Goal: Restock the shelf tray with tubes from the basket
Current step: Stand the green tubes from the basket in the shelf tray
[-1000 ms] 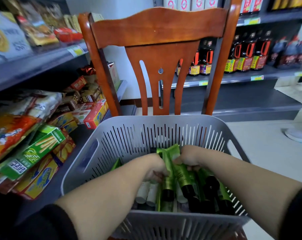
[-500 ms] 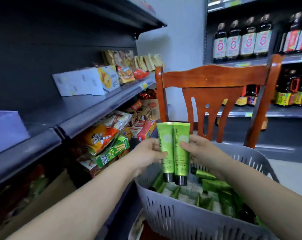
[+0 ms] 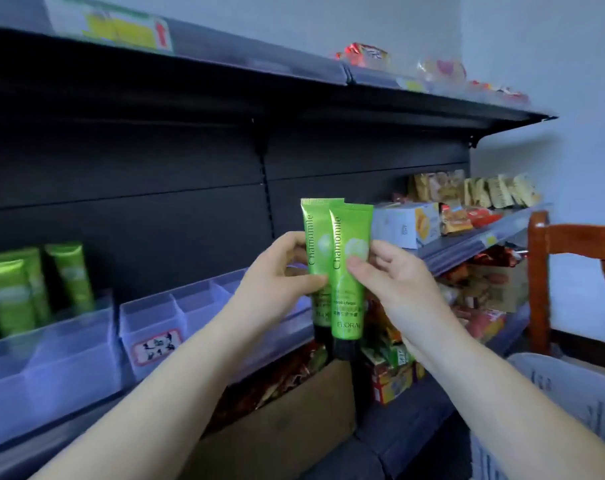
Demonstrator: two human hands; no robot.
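The left hand [image 3: 276,275] and right hand [image 3: 398,278] together grip two green tubes [image 3: 346,271], held upright. Behind them stands the clear shelf tray [image 3: 155,317].

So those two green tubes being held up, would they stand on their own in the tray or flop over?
The green tubes look like soft, glossy plastic, so probably light and a bit slippery. Each has a flat black cap at the bottom, and similar tubes already stand upright in the clear tray, so they would likely stand, though tall and narrow enough to tip if nudged.
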